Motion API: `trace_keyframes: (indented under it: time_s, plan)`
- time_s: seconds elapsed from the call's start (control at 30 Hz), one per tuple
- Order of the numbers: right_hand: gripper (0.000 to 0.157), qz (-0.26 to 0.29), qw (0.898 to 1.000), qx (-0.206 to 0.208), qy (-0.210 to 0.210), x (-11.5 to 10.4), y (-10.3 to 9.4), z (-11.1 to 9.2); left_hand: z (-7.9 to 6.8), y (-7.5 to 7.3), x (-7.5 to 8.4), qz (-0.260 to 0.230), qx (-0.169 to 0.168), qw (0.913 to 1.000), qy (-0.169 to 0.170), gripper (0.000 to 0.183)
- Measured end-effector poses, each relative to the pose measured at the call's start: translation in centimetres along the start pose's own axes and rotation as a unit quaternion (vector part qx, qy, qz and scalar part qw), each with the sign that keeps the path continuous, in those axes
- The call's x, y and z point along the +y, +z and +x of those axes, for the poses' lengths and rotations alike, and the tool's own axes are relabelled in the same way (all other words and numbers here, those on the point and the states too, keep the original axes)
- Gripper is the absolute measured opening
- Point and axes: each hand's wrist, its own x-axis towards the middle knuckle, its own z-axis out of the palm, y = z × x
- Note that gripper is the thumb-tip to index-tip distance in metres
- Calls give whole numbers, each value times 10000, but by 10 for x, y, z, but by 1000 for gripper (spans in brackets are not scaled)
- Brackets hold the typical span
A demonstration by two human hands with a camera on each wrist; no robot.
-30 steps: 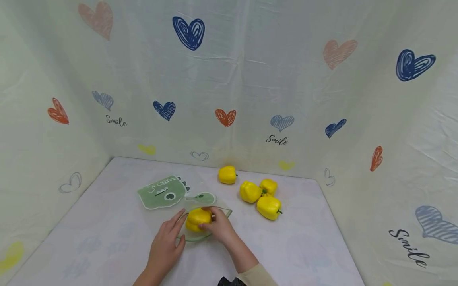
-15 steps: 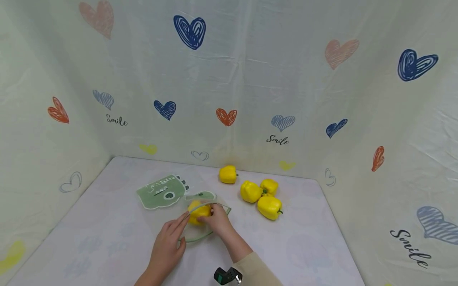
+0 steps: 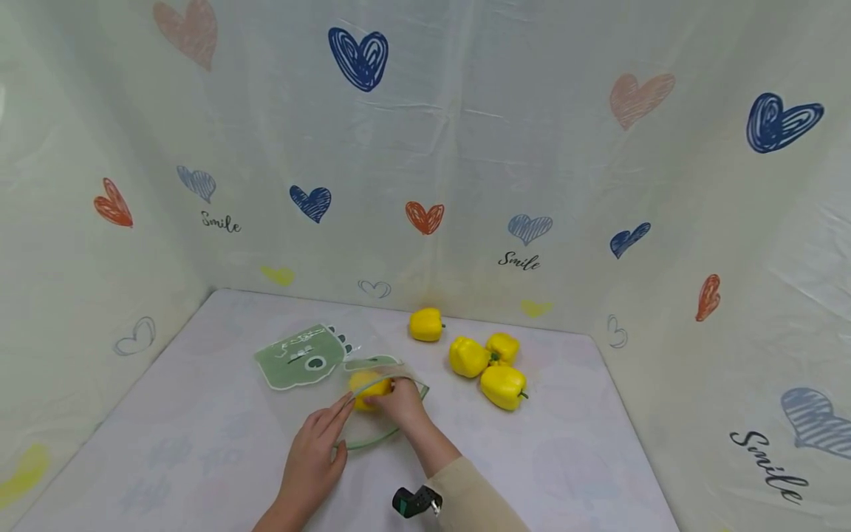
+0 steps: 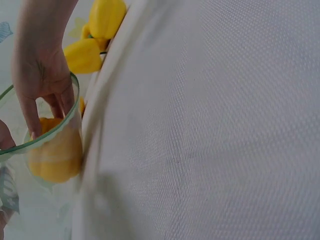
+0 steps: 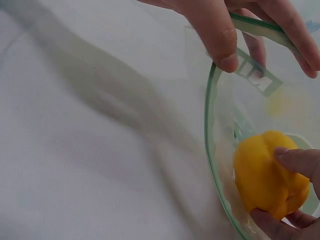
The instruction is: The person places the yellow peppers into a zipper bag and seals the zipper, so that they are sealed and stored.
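Observation:
A clear zip bag (image 3: 299, 410) with a green dinosaur print lies on the table, its green-edged mouth spread toward me. My left hand (image 3: 311, 454) holds the left side of the mouth, thumb at the lower rim and fingers along the upper one. Inside the mouth is a yellow bell pepper (image 5: 267, 175), gripped by my right hand (image 3: 402, 408) with fingertips and thumb around it. Through the film the pepper looks hazy in the head view. The left wrist view shows the right hand (image 4: 45, 80) reaching down past the green rim.
Behind and right of the bag sit three yellow bell peppers (image 3: 503, 387) close together. Another bell pepper (image 3: 425, 325) stands alone near the back edge. A heart-printed curtain (image 3: 452, 148) surrounds the table on the back and sides. A black device (image 3: 415, 502) is by the right sleeve.
My right hand has pushed the pepper away from me, deeper into the bag, and the bag's upper rim now passes over it. The left hand has kept its place at the mouth.

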Motion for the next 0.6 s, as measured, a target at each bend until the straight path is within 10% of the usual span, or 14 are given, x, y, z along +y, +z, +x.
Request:
trace_keyframes:
  time_s: [0.6]
  plan:
    - [53,282,9982,-228,-471,-8,5,16,3,-2,2,-96,13,9995,-296,64]
